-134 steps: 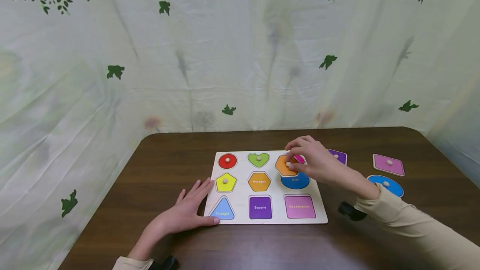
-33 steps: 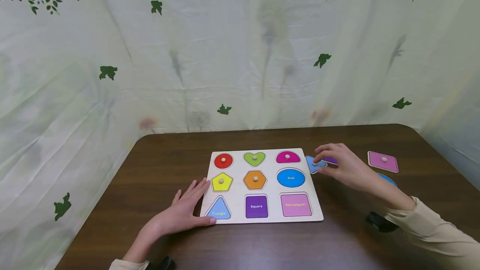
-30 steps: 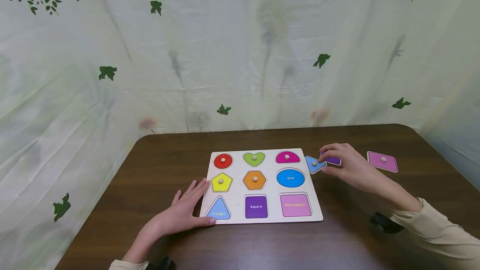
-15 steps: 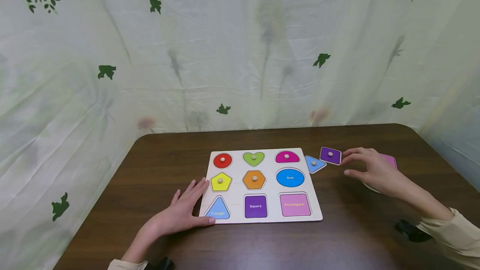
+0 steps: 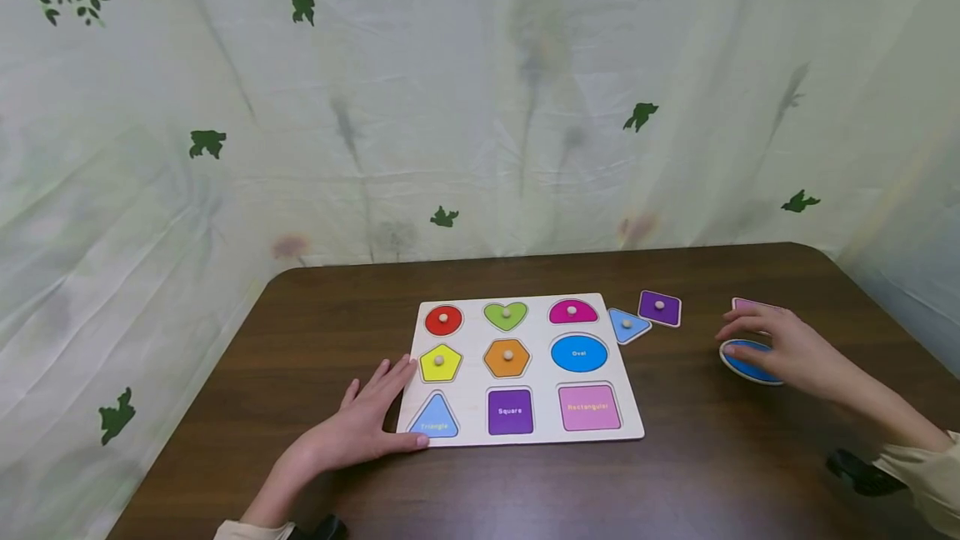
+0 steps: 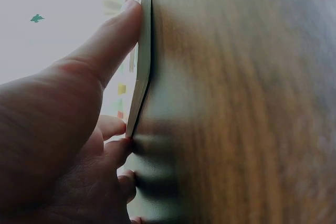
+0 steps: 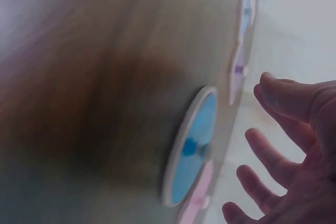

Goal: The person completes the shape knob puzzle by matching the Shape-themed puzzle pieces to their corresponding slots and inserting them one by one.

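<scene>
Board (image 5: 467, 407) touches outspread left hand (image 5: 367, 419); loosely parted right hand (image 5: 795, 350) hangs over oval piece (image 7: 193, 139)

Pale leaf-printed cloth (image 5: 480, 98) hangs behind a brown table (image 5: 525, 490).

The hexagon (image 5: 507, 368), pinched over the right column of the board (image 5: 543, 419) earlier, now sits in the board's middle slot. The right hand (image 5: 802, 354), by the loose triangle (image 5: 620, 326) just right of the board a second ago, now hovers over the loose oval (image 5: 750, 370), farther right, covering most of the loose rectangle (image 5: 744, 303).
</scene>
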Action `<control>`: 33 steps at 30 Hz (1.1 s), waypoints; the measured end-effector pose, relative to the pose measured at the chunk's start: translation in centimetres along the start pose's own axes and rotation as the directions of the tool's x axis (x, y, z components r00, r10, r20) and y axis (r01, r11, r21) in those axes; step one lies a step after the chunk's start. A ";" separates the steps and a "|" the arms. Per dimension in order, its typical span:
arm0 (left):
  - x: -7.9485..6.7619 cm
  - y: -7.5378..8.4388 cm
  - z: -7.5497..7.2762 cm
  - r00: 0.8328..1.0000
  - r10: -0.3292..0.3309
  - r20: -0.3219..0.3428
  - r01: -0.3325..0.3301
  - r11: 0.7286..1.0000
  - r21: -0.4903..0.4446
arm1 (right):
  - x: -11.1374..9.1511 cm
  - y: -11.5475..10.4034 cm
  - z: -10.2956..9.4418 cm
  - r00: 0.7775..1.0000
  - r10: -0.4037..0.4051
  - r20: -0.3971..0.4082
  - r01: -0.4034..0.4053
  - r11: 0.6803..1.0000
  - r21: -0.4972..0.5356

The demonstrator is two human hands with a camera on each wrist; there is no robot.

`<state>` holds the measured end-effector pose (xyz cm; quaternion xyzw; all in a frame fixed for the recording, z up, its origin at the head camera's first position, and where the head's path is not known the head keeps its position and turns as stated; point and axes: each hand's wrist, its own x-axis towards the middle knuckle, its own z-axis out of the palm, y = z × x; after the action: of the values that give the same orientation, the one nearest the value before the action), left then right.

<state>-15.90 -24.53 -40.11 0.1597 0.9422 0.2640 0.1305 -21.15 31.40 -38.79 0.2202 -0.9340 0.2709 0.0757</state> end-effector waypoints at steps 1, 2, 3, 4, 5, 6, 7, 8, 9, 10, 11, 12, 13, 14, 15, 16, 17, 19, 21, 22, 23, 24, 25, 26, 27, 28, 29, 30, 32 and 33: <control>0.0 0.0 0.0 1.000 -0.001 -0.001 0.001 1.000 0.000 | -0.2 0.2 -0.1 1.000 0.000 -0.004 0.000 1.000 -0.003; 0.0 0.0 0.0 1.000 -0.001 -0.001 0.001 1.000 -0.001 | -0.4 0.5 -0.1 1.000 -0.002 -0.009 0.002 1.000 -0.014; 0.0 0.0 0.0 1.000 -0.002 -0.001 0.002 1.000 -0.001 | -0.6 0.7 -0.1 1.000 -0.002 -0.011 0.001 1.000 -0.029; 0.0 0.0 0.0 1.000 -0.002 -0.001 0.002 1.000 0.000 | -0.8 1.0 -0.2 1.000 0.005 -0.013 -0.005 0.999 -0.044; 0.0 0.0 0.0 1.000 -0.001 -0.002 0.001 1.000 0.001 | -1.0 1.2 -0.2 1.000 0.014 -0.014 -0.014 0.998 -0.058; 0.0 0.0 0.0 1.000 0.000 -0.003 0.000 1.000 0.001 | -1.1 1.4 -0.3 1.000 0.018 -0.016 -0.020 0.997 -0.072; 0.0 0.0 0.0 1.000 0.002 -0.004 -0.002 1.000 0.002 | -1.3 1.7 -0.3 1.000 0.017 -0.019 -0.018 0.996 -0.088; 0.0 0.0 0.0 1.000 0.004 -0.005 -0.004 1.000 0.002 | -1.4 1.9 -0.3 1.000 0.011 -0.021 -0.013 0.995 -0.100; 0.0 0.0 0.0 1.000 0.005 -0.004 -0.005 1.000 0.004 | -1.5 2.2 -0.4 1.000 0.012 -0.020 -0.014 0.994 -0.104; -0.1 0.0 0.0 1.000 0.007 -0.004 -0.007 1.000 0.003 | -1.7 2.4 -0.4 1.000 0.015 -0.018 -0.017 0.994 -0.104; -0.1 0.0 0.0 1.000 0.009 -0.005 -0.009 1.000 0.003 | -1.8 2.6 -0.4 1.000 0.024 -0.010 -0.025 0.995 -0.099; -0.1 0.1 0.0 1.000 0.009 -0.005 -0.009 1.000 0.003 | -2.0 2.8 -0.5 0.999 0.034 -0.005 -0.034 0.995 -0.099; -0.1 0.1 0.0 1.000 0.009 -0.004 -0.009 1.000 0.002 | -2.1 3.0 -0.5 0.999 0.048 0.004 -0.047 0.994 -0.096; 0.0 0.1 0.0 1.000 0.008 -0.004 -0.008 1.000 0.002 | -2.2 3.2 -0.5 0.998 0.064 0.010 -0.062 0.993 -0.095; 0.0 0.1 0.0 1.000 0.007 -0.003 -0.007 1.000 0.001 | -2.4 3.3 -0.6 0.997 0.081 0.019 -0.079 0.993 -0.092; 0.0 0.1 0.0 1.000 0.006 -0.002 -0.006 1.000 0.000 | -2.5 3.4 -0.6 0.995 0.096 0.026 -0.093 0.991 -0.092; 0.0 0.0 0.0 1.000 0.004 -0.001 -0.004 1.000 0.000 | -2.5 3.5 -0.6 0.994 0.105 0.035 -0.101 0.990 -0.093; 0.1 0.0 0.0 1.000 0.000 0.002 0.000 1.000 -0.001 | -2.7 3.6 -0.5 0.992 0.119 0.038 -0.115 0.988 -0.099; 0.1 -0.1 0.0 1.000 -0.001 0.003 0.001 1.000 -0.001 | -2.7 3.6 -0.5 0.990 0.135 0.046 -0.130 0.987 -0.099; 0.2 -0.1 0.1 1.000 -0.003 0.002 0.003 1.000 0.000 | -2.7 3.6 -0.5 0.989 0.142 0.049 -0.136 0.986 -0.097; 0.2 -0.1 0.1 1.000 -0.004 0.003 0.004 1.000 -0.001 | -2.7 3.6 -0.5 0.988 0.145 0.051 -0.140 0.985 -0.096; 0.2 -0.1 0.1 1.000 -0.004 0.003 0.004 1.000 0.001 | -2.8 3.6 -0.5 0.988 0.149 0.047 -0.144 0.985 -0.098; 0.2 -0.1 0.1 1.000 -0.004 0.001 0.004 1.000 0.002 | -2.8 3.6 -0.5 0.987 0.151 0.048 -0.146 0.985 -0.097; 0.2 -0.1 0.1 1.000 -0.004 0.000 0.004 1.000 0.003 | -2.8 3.7 -0.5 0.988 0.148 0.045 -0.143 0.985 -0.097; 0.2 -0.1 0.1 1.000 -0.004 -0.001 0.004 1.000 0.005 | -2.8 3.7 -0.5 0.989 0.143 0.041 -0.138 0.985 -0.099; 0.2 -0.1 0.1 1.000 -0.003 -0.001 0.003 1.000 0.006 | -2.8 3.7 -0.5 0.990 0.136 0.035 -0.132 0.986 -0.101; 0.2 -0.1 0.1 1.000 -0.002 0.000 0.002 1.000 0.007 | -2.8 3.7 -0.5 0.992 0.126 0.031 -0.123 0.987 -0.104; 0.1 -0.1 0.0 1.000 -0.001 0.000 0.001 1.000 0.008 | -2.8 3.7 -0.5 0.993 0.115 0.025 -0.111 0.988 -0.109; 0.1 0.0 0.0 1.000 0.001 0.001 -0.001 1.000 0.008 | -2.8 3.7 -0.5 0.996 0.086 0.014 -0.084 0.989 -0.122; 0.1 0.0 0.0 1.000 0.003 0.001 -0.003 1.000 0.009 | -2.8 3.7 -0.5 0.997 0.074 0.008 -0.072 0.989 -0.131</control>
<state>-15.97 -24.54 -40.12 0.1618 0.9431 0.2597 0.1298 -20.28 35.48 -40.84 0.1822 -0.9576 0.2105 0.0740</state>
